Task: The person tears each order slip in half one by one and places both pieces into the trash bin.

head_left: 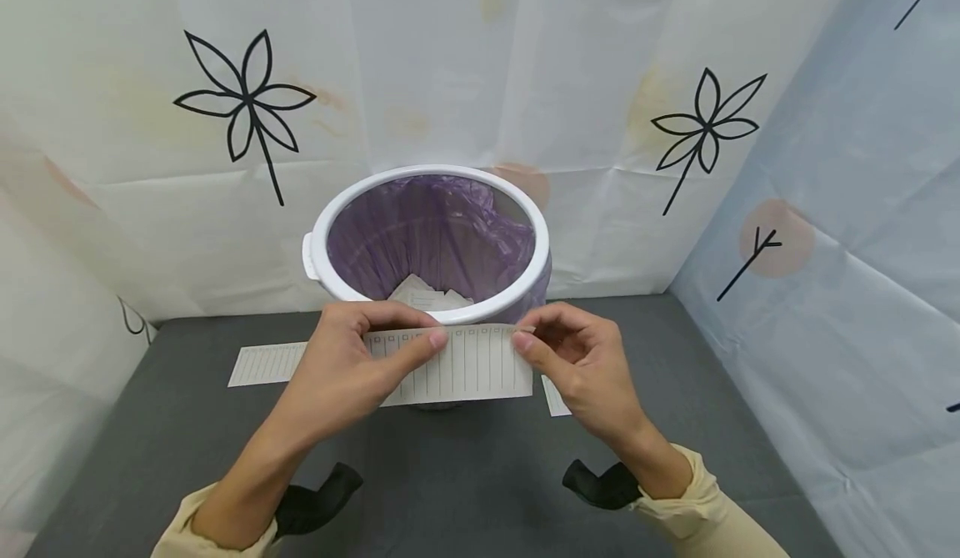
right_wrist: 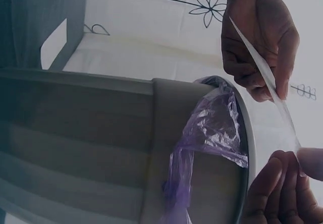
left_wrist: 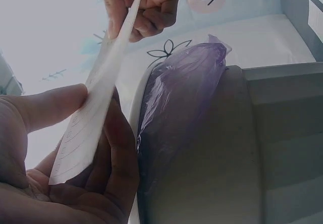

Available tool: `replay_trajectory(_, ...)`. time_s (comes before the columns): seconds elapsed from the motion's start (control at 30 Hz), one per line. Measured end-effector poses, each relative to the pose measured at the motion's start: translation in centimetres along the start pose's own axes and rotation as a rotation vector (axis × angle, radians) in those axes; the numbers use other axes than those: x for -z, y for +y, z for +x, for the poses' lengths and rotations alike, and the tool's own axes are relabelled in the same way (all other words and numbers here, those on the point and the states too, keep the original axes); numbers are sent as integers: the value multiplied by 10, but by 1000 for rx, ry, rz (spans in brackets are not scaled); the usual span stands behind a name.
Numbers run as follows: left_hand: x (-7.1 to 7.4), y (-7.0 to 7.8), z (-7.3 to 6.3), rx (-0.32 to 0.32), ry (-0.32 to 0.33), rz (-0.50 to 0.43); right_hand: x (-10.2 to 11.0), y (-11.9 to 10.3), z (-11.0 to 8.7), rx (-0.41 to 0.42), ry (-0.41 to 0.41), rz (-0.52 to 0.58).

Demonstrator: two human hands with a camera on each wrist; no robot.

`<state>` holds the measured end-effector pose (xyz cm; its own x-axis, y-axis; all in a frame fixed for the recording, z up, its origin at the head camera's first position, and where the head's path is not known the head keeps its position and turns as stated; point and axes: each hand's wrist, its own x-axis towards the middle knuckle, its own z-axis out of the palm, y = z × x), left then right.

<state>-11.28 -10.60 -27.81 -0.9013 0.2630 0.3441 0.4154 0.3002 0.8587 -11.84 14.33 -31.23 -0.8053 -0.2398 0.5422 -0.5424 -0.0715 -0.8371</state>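
Both hands hold one lined paper sheet (head_left: 472, 366) with ruled columns, stretched level in front of a white-rimmed trash bin (head_left: 534, 279). My left hand (head_left: 348, 358) pinches it left of its middle, thumb on the near face and fingers behind. At the upper right corner, the right hand (head_left: 581, 362) grips the sheet between thumb and fingertips. In the left wrist view the paper (left_wrist: 96, 103) appears nearly edge-on beside the bin. A purple plastic bag (head_left: 435, 233) lines the bin, and several paper pieces (head_left: 420, 291) lie inside it.
Another lined paper (head_left: 266, 364) lies on the grey table (head_left: 465, 491) left of the bin, and a paper corner (head_left: 555, 397) shows by the right hand. Patterned white sheeting (head_left: 450, 57) rises behind the bin and at both sides. Black straps (head_left: 318, 500) hang at the wrists.
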Motion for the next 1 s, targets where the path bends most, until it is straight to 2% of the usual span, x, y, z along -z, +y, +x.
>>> replay_trajectory(0.23, -2, -2, 4, -53, 27, 7, 2, -3, 11, 24, -56, -122)
replay_trajectory(0.47, -5, -3, 7, -90, 15, 5, -5, -11, 29, 121, -175, -261)
replay_trajectory(0.63, -6, -3, 9, -115, 22, 12, -9, -15, 40, 167, -232, -330)
replay_trajectory(1.0, -7, -1, 10, -280, 31, 95, -9, -20, 50, 194, -324, -405)
